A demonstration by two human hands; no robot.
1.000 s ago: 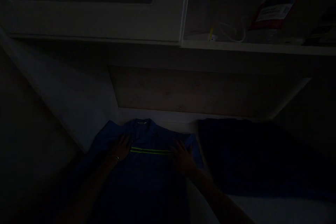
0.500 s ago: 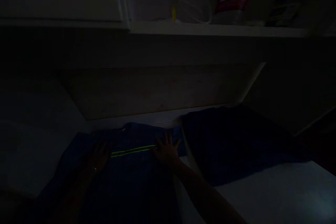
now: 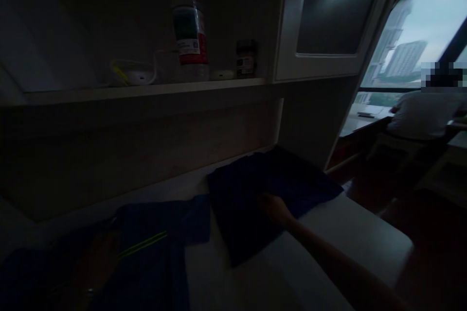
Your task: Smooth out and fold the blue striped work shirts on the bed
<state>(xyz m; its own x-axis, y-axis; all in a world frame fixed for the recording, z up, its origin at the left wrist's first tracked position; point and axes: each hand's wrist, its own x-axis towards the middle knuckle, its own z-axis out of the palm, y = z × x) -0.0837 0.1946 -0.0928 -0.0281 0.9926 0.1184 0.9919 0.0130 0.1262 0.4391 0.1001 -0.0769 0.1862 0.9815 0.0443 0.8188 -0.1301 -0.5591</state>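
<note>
- Blue shirt (image 3: 153, 272) with 2 yellow-green stripes (image 3: 142, 244) on the tabletop (image 3: 324, 238), beside dark cloth (image 3: 237, 214)
- Left hand (image 3: 104, 252) at the shirt, right hand (image 3: 274, 208) at the cloth; too dark to tell their grip

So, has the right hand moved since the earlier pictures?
Yes, rightward: the right hand was over the shirt, left of the tall bottle; now it's over the dark cloth, right of that bottle.

Lower left, the left hand (image 3: 98, 257) blurs into shadow and the bottom edge cuts off the blue shirt (image 3: 155, 221). Near the centre, darkness hides whether the right hand (image 3: 276, 210) grips the dark cloth (image 3: 242, 204). Upper centre, print on the bottle (image 3: 190, 41) is unreadable.
</note>
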